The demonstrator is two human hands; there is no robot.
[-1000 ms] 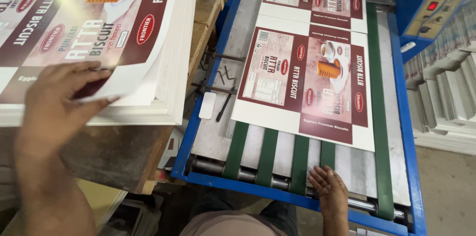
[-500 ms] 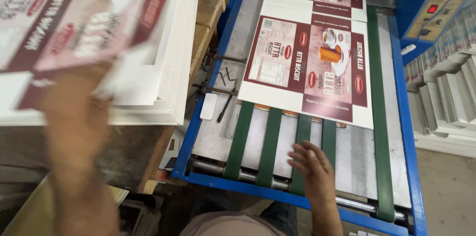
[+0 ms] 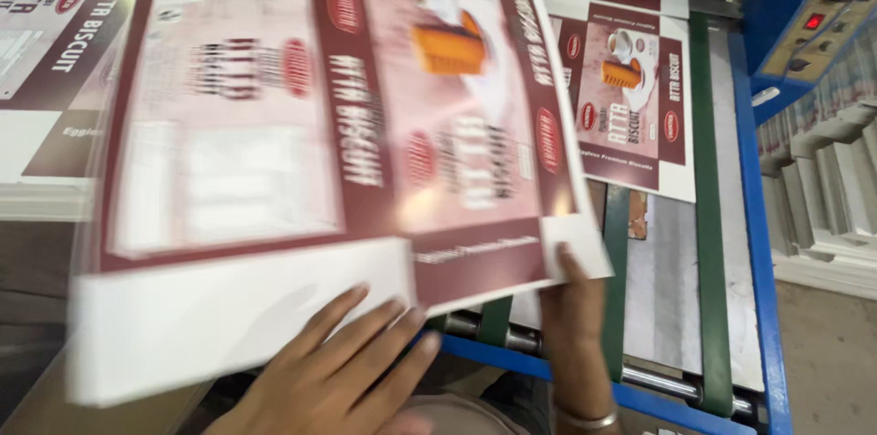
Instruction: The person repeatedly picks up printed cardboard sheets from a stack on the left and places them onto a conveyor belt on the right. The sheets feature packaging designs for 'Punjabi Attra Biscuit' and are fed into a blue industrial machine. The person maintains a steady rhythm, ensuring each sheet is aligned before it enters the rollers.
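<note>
Your two hands carry one printed carton sheet over the blue conveyor machine.

The machine [image 3: 763,243] runs away from you with three green belts [image 3: 708,216] in view; a second sheet [image 3: 630,97] lies flat on them, well beyond your hands. The held carton sheet [image 3: 320,143] is blurred, its long axis lying left to right, above and ahead of both hands. Your left hand [image 3: 352,371] spreads open-fingered under its near white flap; your right hand [image 3: 571,307] pinches the near right corner, closer to the belts. One stack [image 3: 55,51] sits at left.
</note>
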